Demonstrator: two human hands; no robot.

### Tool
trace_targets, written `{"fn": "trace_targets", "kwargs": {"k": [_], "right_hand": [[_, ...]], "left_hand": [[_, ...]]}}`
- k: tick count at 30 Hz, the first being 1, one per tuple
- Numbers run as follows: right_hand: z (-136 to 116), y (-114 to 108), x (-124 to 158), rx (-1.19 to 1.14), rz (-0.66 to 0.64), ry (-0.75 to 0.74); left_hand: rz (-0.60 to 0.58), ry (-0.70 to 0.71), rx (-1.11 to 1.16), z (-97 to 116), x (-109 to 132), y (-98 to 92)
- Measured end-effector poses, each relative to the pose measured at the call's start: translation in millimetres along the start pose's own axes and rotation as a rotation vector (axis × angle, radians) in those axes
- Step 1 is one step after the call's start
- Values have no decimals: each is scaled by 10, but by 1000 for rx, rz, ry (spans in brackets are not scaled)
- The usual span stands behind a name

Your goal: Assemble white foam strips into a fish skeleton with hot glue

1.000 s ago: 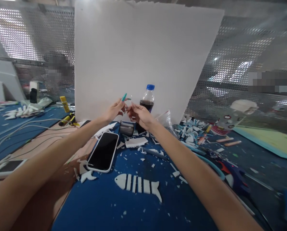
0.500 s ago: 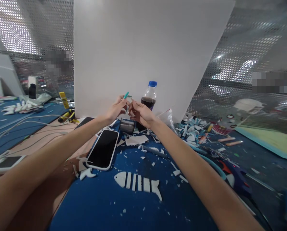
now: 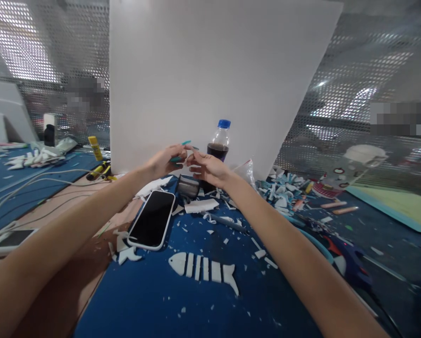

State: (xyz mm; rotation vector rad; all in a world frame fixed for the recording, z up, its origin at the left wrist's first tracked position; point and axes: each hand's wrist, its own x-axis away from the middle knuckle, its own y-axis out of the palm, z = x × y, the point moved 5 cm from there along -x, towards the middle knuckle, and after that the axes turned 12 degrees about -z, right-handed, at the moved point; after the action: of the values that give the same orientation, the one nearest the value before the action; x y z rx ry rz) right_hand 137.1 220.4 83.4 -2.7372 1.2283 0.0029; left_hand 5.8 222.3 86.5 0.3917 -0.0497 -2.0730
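Note:
Over the back of the table, in front of a white board, my two hands meet with their fingertips close together. My left hand (image 3: pixel 166 159) is closed on a slim teal tool (image 3: pixel 186 142), whose exact kind I cannot make out. My right hand (image 3: pixel 210 168) has its fingers bent in a pinch at a small thin greenish piece (image 3: pixel 195 149), too blurred to name. Behind the right hand stands a bottle (image 3: pixel 218 149) of dark drink with a blue cap. Below the hands lies a dark grey cup-like object (image 3: pixel 188 187). Nearer me is a white fish-skeleton shape (image 3: pixel 204 269) in separate pieces.
A phone (image 3: pixel 152 219) lies left of centre. White scraps (image 3: pixel 201 205) litter the blue mat. At the right are a pile of blue-white offcuts (image 3: pixel 281 188), a blue glue gun (image 3: pixel 353 265) and a clear cup (image 3: pixel 340 173). Cables (image 3: pixel 37 180) cross the left side.
My left hand has turned its back more upward and dropped slightly. The teal tool has swung from steep to nearly level. My right hand's fingers have stretched out a little.

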Motion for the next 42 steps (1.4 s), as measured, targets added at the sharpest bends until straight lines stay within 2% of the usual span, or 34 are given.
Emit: {"fn": "trace_targets", "kwargs": {"k": [9,14,22,33,37,42], "right_hand": [[-24,-60,-34,48,263,-95],[-67,-35,-12,100,336,-164],[-175,-90,80,142,552,-343],[-374,-246,238,71,681,-406],[-445,-249,271,119,640,-432],[-434,-173,235,178,554,-389]], "left_hand": [[54,105,22,140,14,-101],[28,129,19,111,0,-116],[27,182,50,115,8,-90],[24,196,37,109,12,-49],[9,217,9,129,19,-36],[-22,278,-54,162,29,-4]]}}
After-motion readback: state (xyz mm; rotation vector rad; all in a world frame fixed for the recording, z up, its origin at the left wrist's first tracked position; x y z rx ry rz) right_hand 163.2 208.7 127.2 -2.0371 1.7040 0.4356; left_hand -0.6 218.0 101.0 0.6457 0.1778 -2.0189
